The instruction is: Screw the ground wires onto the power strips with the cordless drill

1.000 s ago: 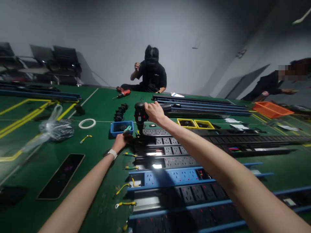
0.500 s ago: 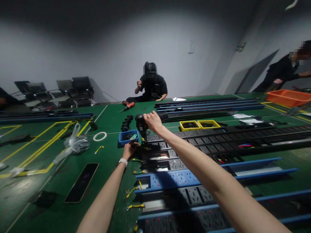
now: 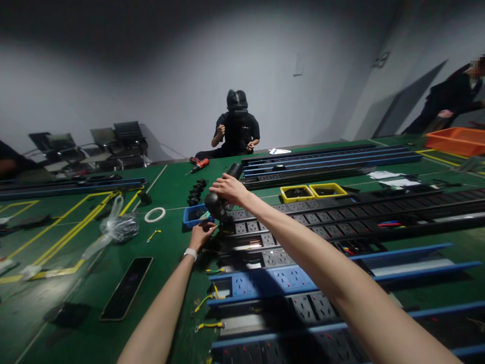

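Note:
My right hand is wrapped round a black power tool, tilted over the left end of a black socket strip. Beside that end, my left hand has its fingers pressed together; what they hold, if anything, is too small to make out. Just behind it sits a blue bin with a teal-handled item at its edge. Short yellow-green wires stick out from the left ends of the nearer strips, among them a blue strip.
A phone, a white ring and a plastic bag lie on the left. Yellow bins stand behind the strips. A person sits across the table near a red drill; another person stands at the far right.
The power tool has swung from lying nearly level to a steeper tilt, its head lower and further left. My left hand has shifted slightly. The person opposite has raised a hand off the table.

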{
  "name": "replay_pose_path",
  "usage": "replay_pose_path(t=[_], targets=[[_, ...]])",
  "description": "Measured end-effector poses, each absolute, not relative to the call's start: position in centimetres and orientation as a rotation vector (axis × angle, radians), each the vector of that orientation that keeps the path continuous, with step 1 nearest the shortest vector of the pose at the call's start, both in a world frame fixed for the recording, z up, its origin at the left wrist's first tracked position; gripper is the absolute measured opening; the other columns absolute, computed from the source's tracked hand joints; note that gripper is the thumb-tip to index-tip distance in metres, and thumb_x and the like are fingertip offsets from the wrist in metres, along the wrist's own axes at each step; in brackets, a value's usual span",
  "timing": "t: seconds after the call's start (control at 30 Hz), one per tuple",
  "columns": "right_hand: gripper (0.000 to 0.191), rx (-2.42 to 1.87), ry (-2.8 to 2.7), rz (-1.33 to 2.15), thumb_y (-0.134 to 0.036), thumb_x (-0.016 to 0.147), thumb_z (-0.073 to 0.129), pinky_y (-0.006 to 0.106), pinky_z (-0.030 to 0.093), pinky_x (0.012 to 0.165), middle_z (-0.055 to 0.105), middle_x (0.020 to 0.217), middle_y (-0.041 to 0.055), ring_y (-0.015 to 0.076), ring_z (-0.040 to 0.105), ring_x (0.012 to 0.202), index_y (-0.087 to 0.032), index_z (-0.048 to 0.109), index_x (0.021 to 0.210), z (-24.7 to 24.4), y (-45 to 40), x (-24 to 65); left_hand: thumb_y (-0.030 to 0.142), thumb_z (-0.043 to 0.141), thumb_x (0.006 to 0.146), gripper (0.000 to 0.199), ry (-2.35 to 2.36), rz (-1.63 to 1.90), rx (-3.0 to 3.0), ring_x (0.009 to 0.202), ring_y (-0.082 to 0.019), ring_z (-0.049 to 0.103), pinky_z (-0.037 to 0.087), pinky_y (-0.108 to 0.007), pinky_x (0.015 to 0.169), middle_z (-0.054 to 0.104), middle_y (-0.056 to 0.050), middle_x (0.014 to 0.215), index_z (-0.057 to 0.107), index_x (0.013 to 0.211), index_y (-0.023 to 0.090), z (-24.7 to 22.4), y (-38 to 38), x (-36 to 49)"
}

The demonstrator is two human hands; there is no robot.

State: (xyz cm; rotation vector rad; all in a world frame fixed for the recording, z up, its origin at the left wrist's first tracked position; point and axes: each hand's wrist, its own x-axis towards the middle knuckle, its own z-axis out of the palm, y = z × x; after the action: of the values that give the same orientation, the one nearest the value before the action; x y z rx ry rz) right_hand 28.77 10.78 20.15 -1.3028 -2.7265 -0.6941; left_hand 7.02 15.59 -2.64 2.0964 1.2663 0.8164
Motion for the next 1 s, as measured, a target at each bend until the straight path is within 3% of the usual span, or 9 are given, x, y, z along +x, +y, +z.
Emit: replay_pose_path(t=[0.13,0.27,0.37,0.47,0.6,0.8,0.9,1.0], targets=[[0.032,-1.400,-2.677,-0.717,-0.012,0.097,0.038,0.041,0.032,0.101,0.069,0.115,0.0105,0.0245,0.060,0.108,-0.013,0.055,0.124,20.5,12.3,27.2,0.042,0.065,0.082,0.027,1.243,0.831,2.142,0.088,-0.022,0.072,0.055,-0.035,0.088,0.078,-0.008,0.094,0.078,0.091,0.020,-3.3,16.1,6.8],[0.032,-1.425,-2.777,-0.692,-0.018,0.088,0.055,0.043,0.034,0.101,0.072,0.106,0.0112,0.0261,0.065,0.104,-0.012,0.059,0.120,21.4,13.8,26.3,0.040,0.067,0.083,0.022,1.246,0.870,2.172,0.087,-0.020,0.072,0.055,-0.034,0.090,0.078,-0.006,0.093,0.077,0.091,0.022,-3.7,16.2,6.8],[0.054,-1.446,-2.947,-0.664,-0.036,0.077,0.073,0.043,0.040,0.096,0.072,0.098,0.0112,0.0285,0.067,0.098,-0.011,0.059,0.122,22.3,14.4,26.1,0.040,0.067,0.083,0.021,1.253,0.876,2.177,0.084,-0.019,0.071,0.055,-0.033,0.088,0.078,-0.005,0.090,0.077,0.091,0.023,-3.6,16.0,6.9],[0.079,-1.480,-3.040,-0.653,-0.053,0.072,0.077,0.044,0.044,0.093,0.072,0.101,0.0130,0.0300,0.068,0.098,-0.010,0.053,0.133,23.1,14.4,26.2,0.039,0.067,0.083,0.022,1.234,0.865,2.171,0.083,-0.018,0.071,0.056,-0.031,0.085,0.078,-0.005,0.092,0.077,0.093,0.021,-3.3,15.8,6.9],[0.093,-1.506,-3.076,-0.579,-0.057,0.072,0.076,0.041,0.049,0.085,0.071,0.109,0.0156,0.0303,0.068,0.100,-0.007,0.042,0.144,24.0,13.9,26.8,0.039,0.065,0.084,0.024,1.209,0.854,2.153,0.084,-0.019,0.071,0.056,-0.031,0.086,0.078,-0.006,0.094,0.077,0.093,0.021,-3.2,15.9,6.8],[0.083,-1.633,-3.092,-0.359,-0.052,0.075,0.077,0.033,0.049,0.077,0.068,0.118,0.0152,0.0254,0.067,0.099,-0.010,0.048,0.141,25.2,13.2,28.4,0.042,0.064,0.082,0.028,1.231,0.822,2.108,0.090,-0.023,0.072,0.056,-0.035,0.090,0.078,-0.007,0.096,0.078,0.092,0.020,-3.1,16.0,6.9],[0.067,-1.667,-3.040,-0.364,-0.050,0.080,0.073,0.032,0.048,0.078,0.070,0.114,0.0134,0.0231,0.067,0.095,-0.012,0.057,0.133,25.3,12.7,29.2,0.047,0.064,0.081,0.032,1.251,0.817,2.087,0.093,-0.024,0.071,0.055,-0.035,0.092,0.078,-0.008,0.097,0.078,0.090,0.020,-2.8,15.8,7.0],[0.068,-1.607,-3.067,-0.426,-0.048,0.076,0.077,0.034,0.049,0.079,0.072,0.108,0.0120,0.0244,0.068,0.095,-0.016,0.058,0.133,25.0,12.2,29.5,0.048,0.064,0.080,0.033,1.270,0.819,2.076,0.091,-0.024,0.071,0.056,-0.034,0.090,0.078,-0.009,0.095,0.079,0.089,0.020,-2.7,15.7,7.0]])
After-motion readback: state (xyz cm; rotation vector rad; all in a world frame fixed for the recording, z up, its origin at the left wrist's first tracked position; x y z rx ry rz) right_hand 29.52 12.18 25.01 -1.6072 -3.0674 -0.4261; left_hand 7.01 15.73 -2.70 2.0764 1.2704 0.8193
